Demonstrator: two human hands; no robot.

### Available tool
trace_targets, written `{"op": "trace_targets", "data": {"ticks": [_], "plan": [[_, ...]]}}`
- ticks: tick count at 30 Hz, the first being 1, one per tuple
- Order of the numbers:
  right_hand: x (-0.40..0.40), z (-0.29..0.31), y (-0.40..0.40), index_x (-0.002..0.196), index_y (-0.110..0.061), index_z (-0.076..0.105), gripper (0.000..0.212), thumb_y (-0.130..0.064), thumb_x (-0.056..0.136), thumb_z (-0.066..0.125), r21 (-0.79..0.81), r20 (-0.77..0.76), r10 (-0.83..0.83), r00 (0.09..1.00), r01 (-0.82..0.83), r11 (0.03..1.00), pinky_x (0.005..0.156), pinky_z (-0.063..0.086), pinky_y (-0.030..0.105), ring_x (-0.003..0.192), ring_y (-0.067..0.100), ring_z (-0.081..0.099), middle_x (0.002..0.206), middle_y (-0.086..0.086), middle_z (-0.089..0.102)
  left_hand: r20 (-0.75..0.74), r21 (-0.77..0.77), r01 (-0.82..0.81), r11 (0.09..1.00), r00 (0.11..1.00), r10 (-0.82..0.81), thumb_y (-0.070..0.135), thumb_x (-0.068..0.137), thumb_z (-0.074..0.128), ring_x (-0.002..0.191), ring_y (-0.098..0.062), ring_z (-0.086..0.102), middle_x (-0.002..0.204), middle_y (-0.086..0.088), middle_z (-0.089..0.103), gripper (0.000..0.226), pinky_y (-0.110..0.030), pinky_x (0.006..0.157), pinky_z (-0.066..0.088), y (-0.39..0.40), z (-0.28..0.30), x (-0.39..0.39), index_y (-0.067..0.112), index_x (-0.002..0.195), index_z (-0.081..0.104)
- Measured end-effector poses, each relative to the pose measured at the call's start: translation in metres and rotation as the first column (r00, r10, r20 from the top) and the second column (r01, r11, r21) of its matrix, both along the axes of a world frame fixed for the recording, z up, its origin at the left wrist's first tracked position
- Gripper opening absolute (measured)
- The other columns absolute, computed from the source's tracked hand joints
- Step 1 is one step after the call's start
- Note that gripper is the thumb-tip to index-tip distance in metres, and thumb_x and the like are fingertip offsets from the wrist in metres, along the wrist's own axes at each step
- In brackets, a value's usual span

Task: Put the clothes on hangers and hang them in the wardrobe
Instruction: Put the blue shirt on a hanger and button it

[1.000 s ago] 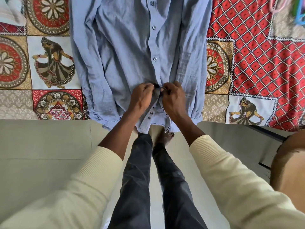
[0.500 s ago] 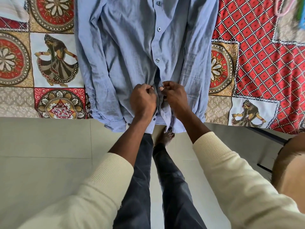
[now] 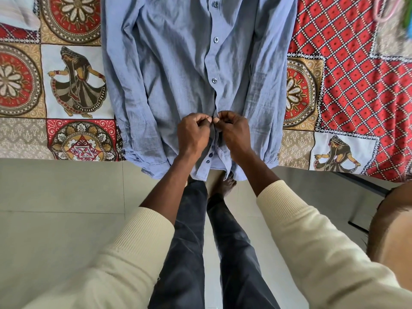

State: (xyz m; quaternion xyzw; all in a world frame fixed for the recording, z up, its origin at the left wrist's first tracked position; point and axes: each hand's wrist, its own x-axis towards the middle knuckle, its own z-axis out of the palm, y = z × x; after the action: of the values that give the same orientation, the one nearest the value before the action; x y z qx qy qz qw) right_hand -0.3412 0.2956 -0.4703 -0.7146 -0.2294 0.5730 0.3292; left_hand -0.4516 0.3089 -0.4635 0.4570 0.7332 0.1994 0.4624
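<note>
A light blue button-front shirt [image 3: 178,70] lies flat on the patterned bedspread [image 3: 347,90], hem toward me and hanging over the bed's edge. Its upper buttons are fastened; two lower buttons near the hem show on the loose placket. My left hand [image 3: 192,133] pinches the left edge of the placket with curled fingers. Facing it, my right hand [image 3: 234,130] pinches the right edge. Their fingertips meet at the placket just below the last fastened button. No hanger is on the shirt that I can see.
Pink and green hanger parts [image 3: 389,12] lie blurred at the bed's top right corner. A striped cloth [image 3: 15,14] sits at the top left. Pale floor tiles [image 3: 55,208] lie under my legs and bare foot. A dark frame [image 3: 365,184] stands at the right.
Both hands have stayed at the same spot on the placket, fingers working closer together. The view has shifted slightly, so the shirt sits a little further right and lower.
</note>
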Motion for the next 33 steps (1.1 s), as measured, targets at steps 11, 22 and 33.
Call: {"op": "trace_targets", "data": {"ticks": [11,22,33], "plan": [[-0.001,-0.006,-0.001,0.090,-0.005,0.070,0.011,-0.010,0.093,0.061,-0.036,-0.018,-0.035,0.999,0.035,0.999,0.057,0.040,0.030,0.062,0.019,0.049,0.069,0.005,0.062,-0.041,0.025,0.023,0.999,0.999,-0.022,0.016,0.091,0.065,0.078,-0.009,0.066,0.086,0.001,0.073,0.012,-0.020,0.070,0.053,0.000,-0.003,0.004,0.011,0.093,0.075],[0.002,-0.001,-0.001,0.088,-0.005,0.071,0.010,-0.007,0.093,0.062,-0.044,-0.069,-0.034,0.997,0.031,0.999,0.053,0.043,0.018,0.053,0.006,0.050,0.061,0.000,0.058,0.004,-0.043,-0.051,0.998,0.999,0.051,0.016,0.092,0.064,0.076,-0.007,0.067,0.083,0.002,0.073,0.013,-0.019,0.069,0.055,0.001,-0.006,0.006,0.010,0.095,0.075],[0.003,0.005,0.006,0.079,0.008,0.068,0.013,-0.001,0.086,0.064,-0.047,-0.084,-0.054,0.995,0.050,0.998,0.049,0.041,0.016,0.049,0.008,0.052,0.059,0.008,0.061,0.230,-0.274,-0.179,0.945,0.942,0.246,0.010,0.088,0.067,0.067,-0.019,0.069,0.075,-0.008,0.075,0.011,-0.036,0.071,0.061,0.008,-0.006,0.000,0.008,0.091,0.077]]}}
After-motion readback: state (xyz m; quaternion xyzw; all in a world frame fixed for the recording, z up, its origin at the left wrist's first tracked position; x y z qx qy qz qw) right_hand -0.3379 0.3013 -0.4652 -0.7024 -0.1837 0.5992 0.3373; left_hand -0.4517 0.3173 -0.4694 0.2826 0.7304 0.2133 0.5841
